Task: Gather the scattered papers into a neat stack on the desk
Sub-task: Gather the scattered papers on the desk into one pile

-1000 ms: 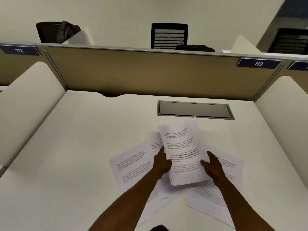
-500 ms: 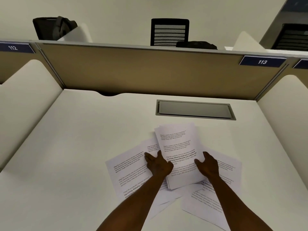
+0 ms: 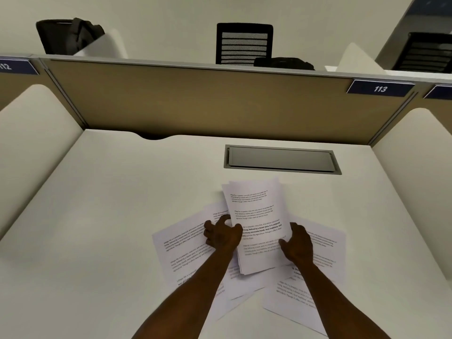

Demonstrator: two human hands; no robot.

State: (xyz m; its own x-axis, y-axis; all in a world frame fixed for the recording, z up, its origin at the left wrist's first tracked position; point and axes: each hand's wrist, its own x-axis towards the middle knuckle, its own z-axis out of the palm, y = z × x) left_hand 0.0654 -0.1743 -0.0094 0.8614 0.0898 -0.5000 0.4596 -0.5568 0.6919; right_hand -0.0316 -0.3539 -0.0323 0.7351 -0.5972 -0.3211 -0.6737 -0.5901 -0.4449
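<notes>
White desk [image 3: 97,216] in a numbered carrel, tan partition [image 3: 195,104] across the back, closed grey cable hatch [image 3: 281,159] set into the surface beyond both hands. Going left to right: loose sheets [image 3: 181,250] lie flat on the desk just left of and under the left hand [image 3: 223,234], fanned outward with printed sides up. Left hand is curled, thumb on the top page and fingers at the left long edge of the gathered bundle [image 3: 259,226]. The bundle sits between the two hands, long axis running away from the person and leaning slightly left; its far corners are staggered, so edges are not yet flush. Whether it rests fully on the sheets below cannot be told. Right hand [image 3: 297,245] presses its fingers against the bundle's right long edge, palm down. More loose sheets [image 3: 325,243] lie just right of and under that hand, others nearer the person between the forearms. Judgement: remaining sheets lie on both sides, each nearest its own hand. The hatch is shut; contents unseen.
</notes>
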